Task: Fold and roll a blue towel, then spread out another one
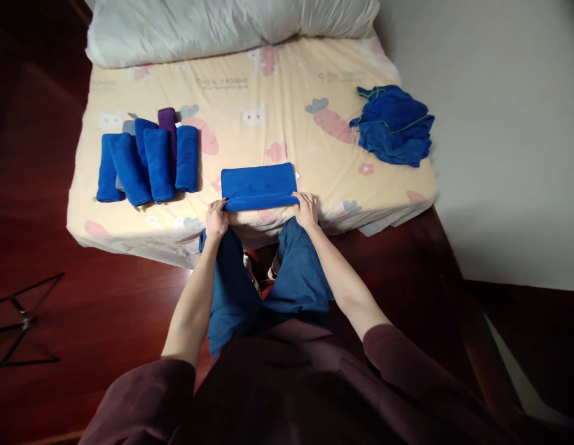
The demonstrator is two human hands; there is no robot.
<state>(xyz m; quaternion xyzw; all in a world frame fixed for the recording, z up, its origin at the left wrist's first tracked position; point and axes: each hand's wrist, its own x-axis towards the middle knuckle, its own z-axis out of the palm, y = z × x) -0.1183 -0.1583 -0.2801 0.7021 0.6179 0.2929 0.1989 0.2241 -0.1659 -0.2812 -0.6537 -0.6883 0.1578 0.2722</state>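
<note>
A blue towel [259,180] lies flat and folded at the front edge of the bed, its near edge turned over into a narrow roll. My left hand [217,217] grips the left end of that roll, fingers on top. At the right end, my right hand [306,209] holds the same roll between fingers and thumb. A small white tag shows at the towel's right side. To the left lies a group of rolled towels [159,164], mostly blue, with a purple one [167,117] and a grey one partly hidden among them.
A crumpled heap of blue cloth [395,127] with green edging lies on the bed's right side. A pale quilt [231,28] is bunched along the back of the patterned bed sheet [277,93]. A white wall [509,154] stands right; black tripod legs [25,322] stand on the floor at left.
</note>
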